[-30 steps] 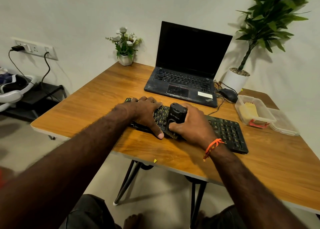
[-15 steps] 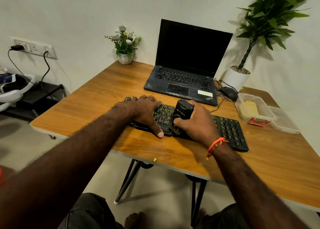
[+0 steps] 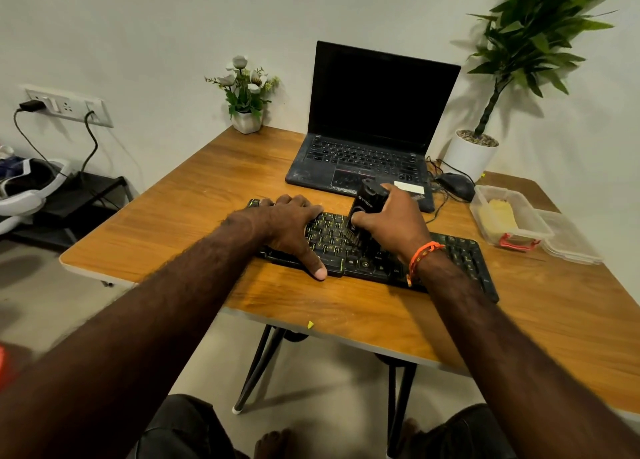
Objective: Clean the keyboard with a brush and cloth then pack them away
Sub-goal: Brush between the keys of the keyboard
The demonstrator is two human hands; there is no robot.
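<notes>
A black keyboard (image 3: 460,254) with yellow-lit keys lies across the wooden table (image 3: 194,212). My left hand (image 3: 291,224) rests flat on its left half, fingers spread, thumb at the front edge. My right hand (image 3: 394,224) grips a black brush (image 3: 367,200) upright, its bristles down on the keys near the keyboard's middle. A yellow cloth (image 3: 500,214) lies inside a clear plastic box (image 3: 535,223) at the right.
An open black laptop (image 3: 363,160) stands behind the keyboard, a black mouse (image 3: 455,184) and cables to its right. The box's clear lid (image 3: 571,240) lies beside it. A small flower pot (image 3: 246,120) and a tall potted plant (image 3: 471,155) stand at the back.
My right hand has drawn the brush away from me and to the right across the keys, from the near rows to the far rows. My left hand has stayed in place.
</notes>
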